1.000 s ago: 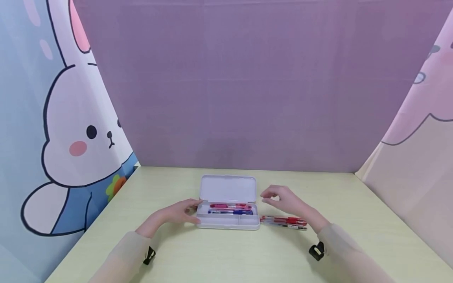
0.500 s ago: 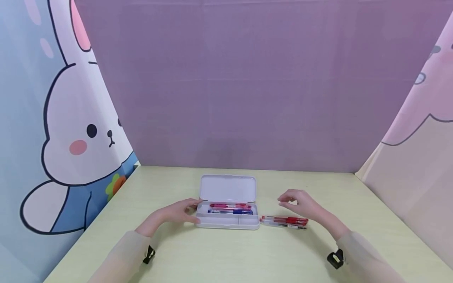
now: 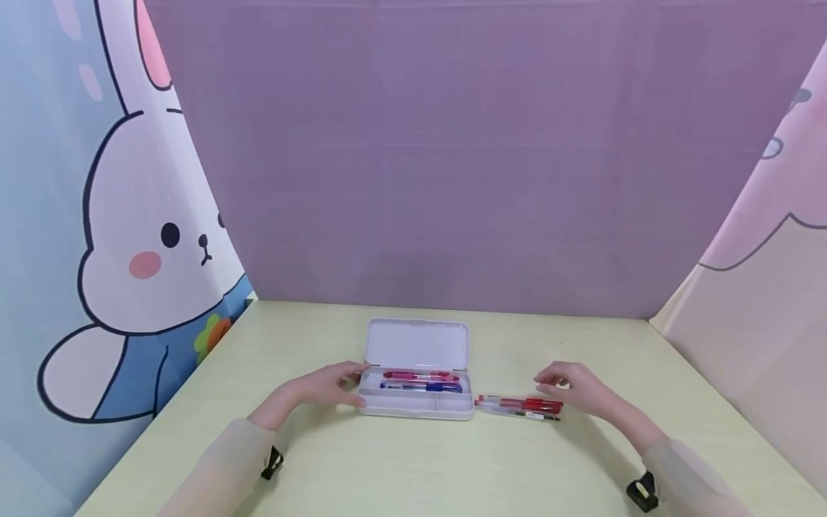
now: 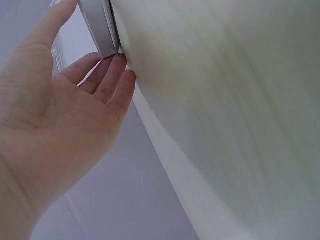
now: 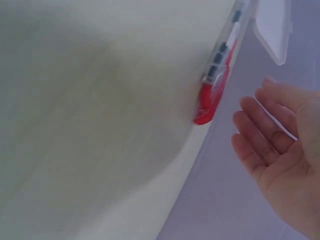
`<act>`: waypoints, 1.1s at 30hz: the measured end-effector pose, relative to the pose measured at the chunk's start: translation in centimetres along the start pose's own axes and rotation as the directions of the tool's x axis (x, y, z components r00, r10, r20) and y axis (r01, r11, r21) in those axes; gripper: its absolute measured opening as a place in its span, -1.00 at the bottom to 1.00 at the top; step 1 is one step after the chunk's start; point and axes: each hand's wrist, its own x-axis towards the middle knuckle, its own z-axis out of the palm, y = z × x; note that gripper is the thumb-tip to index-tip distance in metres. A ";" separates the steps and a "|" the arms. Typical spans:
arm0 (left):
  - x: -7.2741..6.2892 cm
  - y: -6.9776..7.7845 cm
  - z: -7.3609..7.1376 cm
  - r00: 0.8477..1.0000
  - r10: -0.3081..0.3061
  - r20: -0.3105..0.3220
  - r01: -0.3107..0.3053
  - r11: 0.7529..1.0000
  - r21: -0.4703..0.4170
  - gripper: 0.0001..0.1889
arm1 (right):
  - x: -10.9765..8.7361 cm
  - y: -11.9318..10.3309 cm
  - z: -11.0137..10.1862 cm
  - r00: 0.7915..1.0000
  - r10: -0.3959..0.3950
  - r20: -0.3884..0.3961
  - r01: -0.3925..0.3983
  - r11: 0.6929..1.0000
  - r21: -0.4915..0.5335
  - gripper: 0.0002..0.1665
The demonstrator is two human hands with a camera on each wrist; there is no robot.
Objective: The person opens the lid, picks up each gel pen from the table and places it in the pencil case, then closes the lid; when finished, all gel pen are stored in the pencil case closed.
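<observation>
A white pencil case (image 3: 416,415) lies on the table with its lid (image 3: 416,343) raised at the back. Inside its rear compartment are a pink-red pen (image 3: 420,376) and a blue pen (image 3: 423,387). My left hand (image 3: 323,385) holds the case's left end, thumb at the front corner and fingers at the back one. The left wrist view shows those fingertips against the case's end (image 4: 102,30). To the right of the case lies a bundle of pens, red ones (image 3: 533,405) and one with a dark tip (image 3: 536,415). My right hand (image 3: 578,390), fingers loosely bent and holding nothing, hovers by their right ends.
The pale table (image 3: 413,467) runs back to a purple cloth (image 3: 413,158). Curtains printed with cartoon figures hang at the left (image 3: 148,215) and right (image 3: 769,309). A black strap clip (image 3: 642,492) dangles under the right sleeve.
My right hand has moved away from the case to the right and slightly nearer, to the far end of the pens. The left hand and the case have stayed put.
</observation>
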 end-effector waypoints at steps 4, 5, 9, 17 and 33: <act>0.0 0.1 -0.1 1.000 -0.006 0.000 0.006 1.000 0.000 -0.17 | -0.5 0.4 0.0 0.998 0.045 0.045 -0.045 0.999 -0.004 -0.75; 0.1 0.1 -0.1 1.000 -0.007 -0.001 0.007 1.000 0.001 -0.17 | -0.6 0.5 0.0 0.997 0.050 0.053 -0.050 0.999 -0.003 -0.74; 0.1 0.1 -0.2 1.000 -0.010 0.000 0.010 1.000 0.010 -0.17 | -1.0 0.7 -0.1 0.995 0.059 0.078 -0.060 0.998 0.013 -0.76; 0.1 0.1 -0.2 1.000 -0.011 0.000 0.011 1.000 0.012 -0.18 | -1.6 1.1 -0.1 0.991 0.082 0.104 -0.086 0.996 0.035 -0.92; 0.0 0.0 -0.2 1.000 -0.013 0.003 0.013 0.999 -0.042 -0.19 | -1.3 2.1 0.9 0.999 0.006 0.049 -0.004 0.999 -0.040 -0.93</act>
